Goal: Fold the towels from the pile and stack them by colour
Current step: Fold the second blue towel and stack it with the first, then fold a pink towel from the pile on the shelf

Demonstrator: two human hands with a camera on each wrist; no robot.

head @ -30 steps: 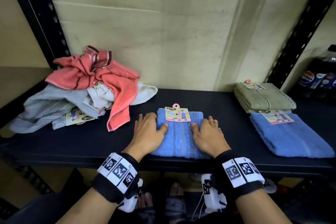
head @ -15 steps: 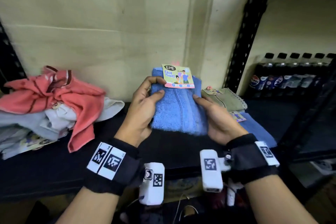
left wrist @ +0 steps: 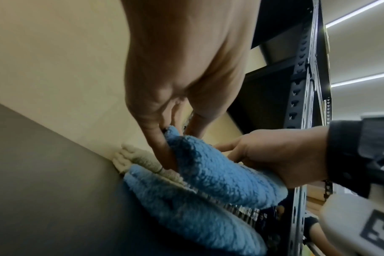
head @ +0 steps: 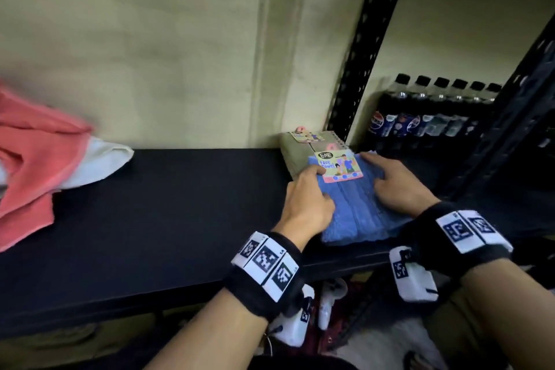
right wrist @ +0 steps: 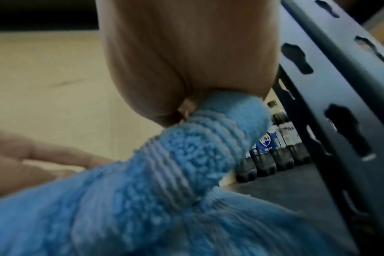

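I hold a folded blue towel (head: 351,207) with a paper label (head: 339,167) at the right end of the black shelf (head: 180,204). My left hand (head: 313,182) grips its left edge, thumb on top. My right hand (head: 380,173) grips its right side. In the left wrist view this towel (left wrist: 219,173) sits just over another folded blue towel (left wrist: 186,216) lying on the shelf. A folded olive towel (head: 295,153) lies behind them by the wall. The loose pile of pink and white towels (head: 33,165) is at the far left, blurred.
A black perforated upright post (head: 360,48) stands right behind the stacks. Beyond it, several cola bottles (head: 435,117) fill the neighbouring shelf. The cream wall (head: 165,54) closes off the back of the shelf.
Both hands lifted the folded blue towel from the middle of the shelf, carried it to the right and lowered it over the blue towel lying there. The view swung right with them.
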